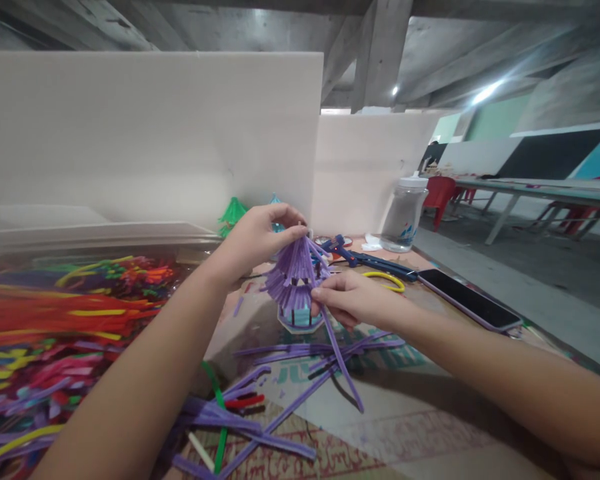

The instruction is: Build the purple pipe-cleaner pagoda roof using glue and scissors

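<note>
A small purple tiered pagoda model (295, 297) made of pipe cleaners stands upright, with pale blue walls and dark posts at its base. At its peak, my left hand (265, 233) pinches the pointed tip between thumb and fingers. My right hand (355, 298) is closed on a long purple pipe cleaner (344, 370) beside the model's right side; the free end slants down toward me. Whether that strip's upper end is joined to the roof, I cannot tell. Several loose purple pipe cleaners (285, 437) lie in front, along with a green one (222, 433).
A tray of colourful pipe cleaners (75, 300) fills the left. Behind the hands are a green model roof (233, 212) and white boards (150, 133). On the right lie a blue glue gun (347, 252), a yellow loop (397, 283), a phone (470, 300) and a clear bottle (403, 210).
</note>
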The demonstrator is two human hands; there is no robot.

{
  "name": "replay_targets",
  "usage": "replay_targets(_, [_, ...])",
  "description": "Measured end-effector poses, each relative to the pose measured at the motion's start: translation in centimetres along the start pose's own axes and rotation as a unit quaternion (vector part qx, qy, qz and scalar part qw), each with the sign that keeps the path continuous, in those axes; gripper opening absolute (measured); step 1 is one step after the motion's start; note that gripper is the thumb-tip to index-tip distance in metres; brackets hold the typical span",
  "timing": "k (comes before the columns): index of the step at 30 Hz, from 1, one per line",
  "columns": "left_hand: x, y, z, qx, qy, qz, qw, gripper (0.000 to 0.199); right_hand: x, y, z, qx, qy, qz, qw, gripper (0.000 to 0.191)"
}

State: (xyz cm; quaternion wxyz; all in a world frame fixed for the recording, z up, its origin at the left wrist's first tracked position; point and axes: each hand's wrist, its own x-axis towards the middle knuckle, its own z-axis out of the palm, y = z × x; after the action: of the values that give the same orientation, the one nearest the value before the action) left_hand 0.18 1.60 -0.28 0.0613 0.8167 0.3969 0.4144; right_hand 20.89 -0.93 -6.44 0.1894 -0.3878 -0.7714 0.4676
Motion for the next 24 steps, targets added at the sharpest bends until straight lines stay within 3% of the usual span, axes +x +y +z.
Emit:
replay_targets(12, [-0.2,0.5,-0.2,-0.006,-0.010,0.004,1.000,0.020,0.1,0.2,0.4,0.064,-0.028,0.010,0.997,0.033])
replay_targets(17, [-0.1,0.0,-0.4,0.001,-0.012,-0.002,1.000,0.023,-0.7,-0.7,-0.8,-0.052,-0.039,0.018,0.998,0.044])
replay_targets(24, [-0.3,-0.2,-1.1,0.021,-0.013,-0.021,0.999,0.028,-1.5,-1.8,-3.5,-0.207,0.005,-0.011,0.978,0.051])
